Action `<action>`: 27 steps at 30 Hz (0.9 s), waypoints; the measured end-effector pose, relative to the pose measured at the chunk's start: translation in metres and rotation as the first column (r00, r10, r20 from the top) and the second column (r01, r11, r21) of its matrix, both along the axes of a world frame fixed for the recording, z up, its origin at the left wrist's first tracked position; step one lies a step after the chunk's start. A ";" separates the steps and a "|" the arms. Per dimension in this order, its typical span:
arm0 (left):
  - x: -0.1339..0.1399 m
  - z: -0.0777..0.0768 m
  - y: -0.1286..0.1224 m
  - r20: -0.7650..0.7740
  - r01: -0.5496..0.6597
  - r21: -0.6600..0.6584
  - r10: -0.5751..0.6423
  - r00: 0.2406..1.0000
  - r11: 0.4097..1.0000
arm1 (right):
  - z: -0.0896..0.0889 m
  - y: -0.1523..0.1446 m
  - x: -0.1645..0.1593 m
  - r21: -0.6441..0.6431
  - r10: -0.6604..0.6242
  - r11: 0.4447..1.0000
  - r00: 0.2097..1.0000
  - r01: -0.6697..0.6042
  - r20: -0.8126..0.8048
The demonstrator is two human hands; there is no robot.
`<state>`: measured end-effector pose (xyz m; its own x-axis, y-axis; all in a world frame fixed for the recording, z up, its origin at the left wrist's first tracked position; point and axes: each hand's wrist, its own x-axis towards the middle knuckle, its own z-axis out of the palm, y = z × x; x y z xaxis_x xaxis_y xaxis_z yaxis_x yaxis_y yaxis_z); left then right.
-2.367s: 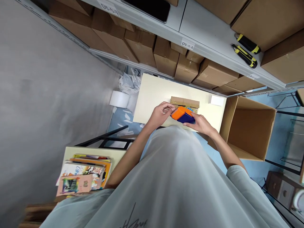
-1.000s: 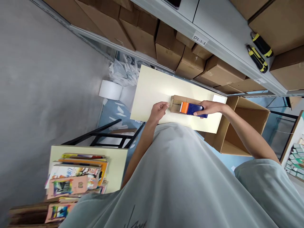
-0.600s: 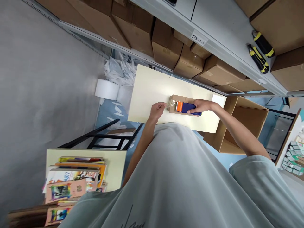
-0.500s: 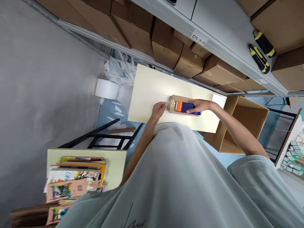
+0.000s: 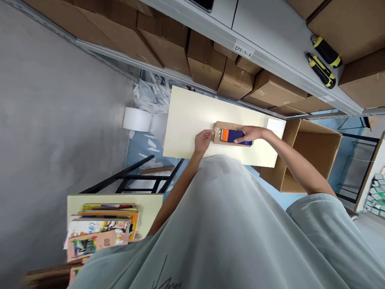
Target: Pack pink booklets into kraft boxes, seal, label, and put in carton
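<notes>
A small brown cardboard box [image 5: 228,125] lies on the cream tabletop [image 5: 189,116]. My right hand [image 5: 251,134] is wrapped round a blue and orange tape dispenser [image 5: 233,135], which rests along the top of the box. The dispenser's orange, toothed end points left, and clear tape shows at the left end of the box. At that end my left hand [image 5: 204,139] has its fingers pinched together against the box edge. Whether a bit of tape is between those fingertips is too small to make out.
Behind the table, a metal shelf [image 5: 270,60] holds several cardboard boxes and two yellow-black utility knives [image 5: 321,70]. A large open carton [image 5: 315,150] stands at the right. White rolls [image 5: 137,119] are at the left. Books [image 5: 102,224] lie on a lower-left table.
Both hands stay at the box, with the dispenser in nearly the same place on it. The whole view has shifted slightly.
</notes>
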<state>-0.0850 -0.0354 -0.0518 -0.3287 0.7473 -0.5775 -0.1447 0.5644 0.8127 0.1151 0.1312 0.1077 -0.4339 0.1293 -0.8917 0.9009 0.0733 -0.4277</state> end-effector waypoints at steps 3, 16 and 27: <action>-0.006 0.002 -0.008 -0.213 0.033 0.002 -0.032 0.976 0.999 | -0.001 -0.002 -0.003 0.021 -0.007 1.000 0.999 0.006 0.032; 0.021 0.023 -0.020 -0.596 0.760 -0.050 -0.630 0.497 0.648 | -0.005 -0.012 0.000 -0.138 -0.124 0.982 0.991 0.129 0.044; 0.030 0.025 -0.022 -0.690 0.699 -0.409 -0.700 0.183 0.586 | -0.002 0.006 0.041 -0.132 0.052 0.990 0.999 -0.052 -0.008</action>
